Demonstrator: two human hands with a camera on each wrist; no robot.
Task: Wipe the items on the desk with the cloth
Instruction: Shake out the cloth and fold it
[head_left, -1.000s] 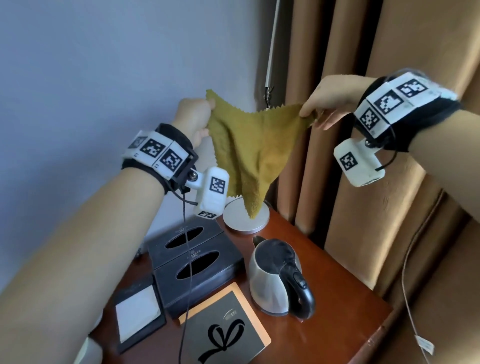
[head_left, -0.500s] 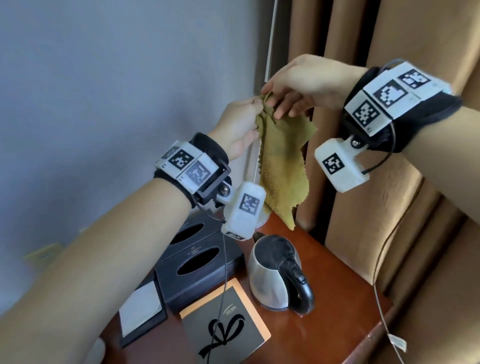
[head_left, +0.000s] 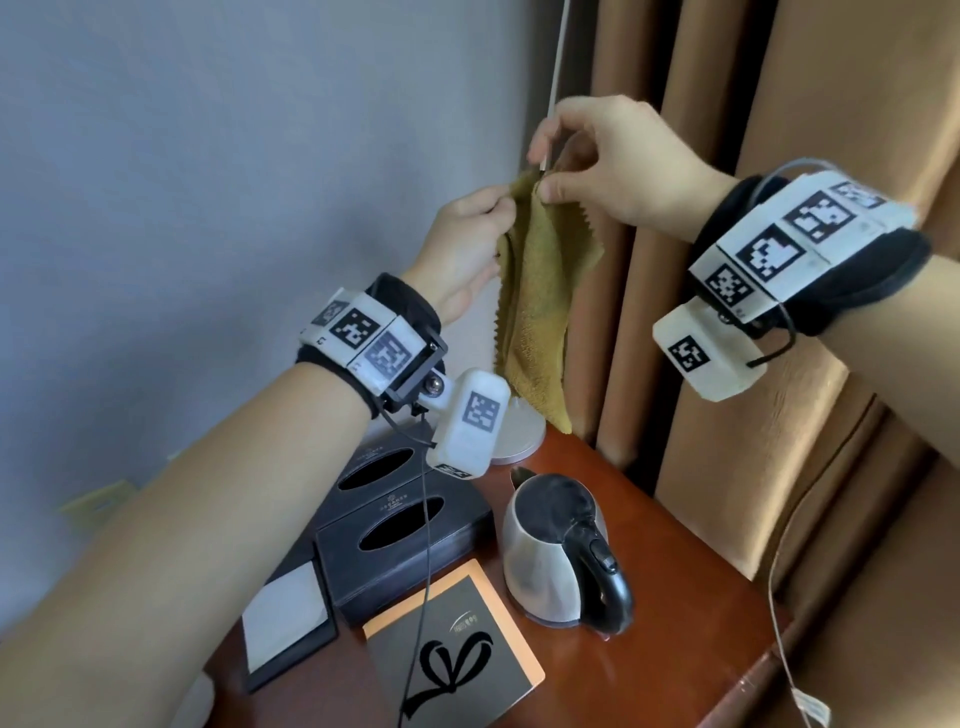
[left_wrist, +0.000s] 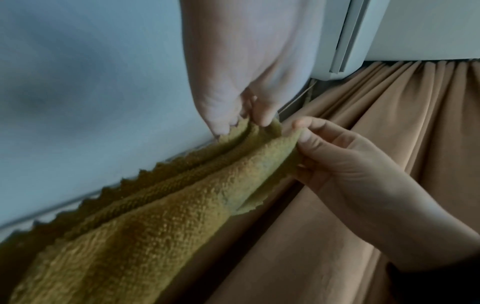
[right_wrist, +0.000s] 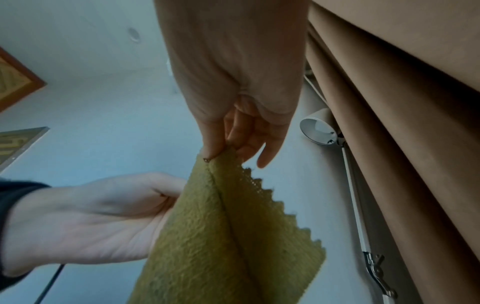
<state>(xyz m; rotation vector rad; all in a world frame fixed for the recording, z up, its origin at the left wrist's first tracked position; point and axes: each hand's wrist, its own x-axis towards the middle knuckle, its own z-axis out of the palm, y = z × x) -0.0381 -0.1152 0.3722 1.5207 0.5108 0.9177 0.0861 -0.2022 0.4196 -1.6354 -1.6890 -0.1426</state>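
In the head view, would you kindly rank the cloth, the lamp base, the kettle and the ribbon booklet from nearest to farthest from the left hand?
From the left hand:
1. Cloth: pinched in it, hanging down.
2. Lamp base: below the cloth, at the desk's back.
3. Kettle: mid-desk, towards the curtain.
4. Ribbon booklet: front of the desk.

I see the cloth (head_left: 535, 291) as mustard-yellow terry, nubbly and matt, its edge pinked in zigzags. The kettle (head_left: 545, 561) on the near right has a brushed metal body and a glossy black plastic handle. The desk (head_left: 691, 613) is reddish wood with a polished sheen. The tissue box (head_left: 410, 540) on the left looks matt black. The curtain (head_left: 779, 104) on the right is soft tan fabric.
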